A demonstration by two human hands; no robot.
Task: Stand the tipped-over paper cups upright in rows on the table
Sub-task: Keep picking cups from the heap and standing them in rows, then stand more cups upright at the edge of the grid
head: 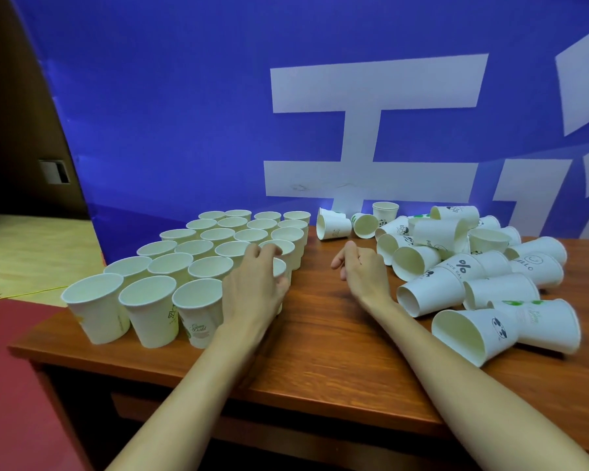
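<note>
Landmark: the wooden desk [320, 341], entries taken from its left end to its right.

Left half of the desk: block of upright cups [198, 253], white paper, mouths up, standing in close rows from the near edge back to the blue backdrop [170, 113]. Neighbouring rims touched or nearly touched.

Right edge of that block: left hand [254, 287], fingers curled round a held cup [279, 270], which stood upright against the block's right-hand row. Most of this cup's wall was hidden behind the hand.

Centre of the desk: right hand [361, 266], above bare wood, fingers loosely curled, holding nothing, between the block and the pile.

Right half of the desk: pile of tipped cups [473, 263], lying on their sides, some leaning on or overlapping one another, mouths facing various ways. Nearest the front edge lay a football-print cup [473, 331]. One lone upright cup [385, 210] stood at the back by the backdrop.

Handling, as judged: very light, thin-walled, easily dented or ovalled by squeezing; liable to roll when on the side and to topple neighbours when set down. Best held round the mid-wall with a gentle grip, or lightly at the stiffer rolled rim. Roughly half the cups appeared yet to be stood.
</note>
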